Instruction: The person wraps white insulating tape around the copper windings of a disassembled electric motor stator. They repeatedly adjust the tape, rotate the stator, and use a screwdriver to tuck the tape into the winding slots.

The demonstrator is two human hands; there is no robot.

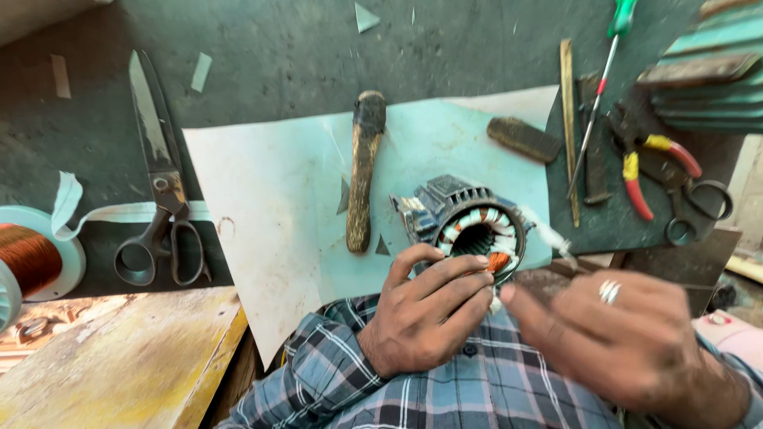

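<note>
Stator [475, 230] of a small motor sits at the near edge of the bench [262, 48], on the near right part of a pale sheet of insulating paper [270, 199], tipped so its open bore faces me. That tilt lets me look straight into the slots, where white liners and copper windings show.

My left hand [425, 314] curls its fingertips over the near rim of the stator, gripping it to keep it steady against my body. My right hand [628, 334] comes in from the right with the forefinger extended toward the same rim; whether it pinches anything I cannot tell, as the fingertip is blurred. A ring sits on one finger.

A wooden-handled tool [362, 171] lies on the paper just left of the stator, within easy reach. Large scissors [159, 183] lie toward the left edge of the bench, beside a strip of white tape. A spool of copper wire [28, 258] stands at the far left edge. Red-handled pliers [648, 171] and a green-handled screwdriver [600, 87] lie grouped near the right edge, clear of the working sheet.
</note>
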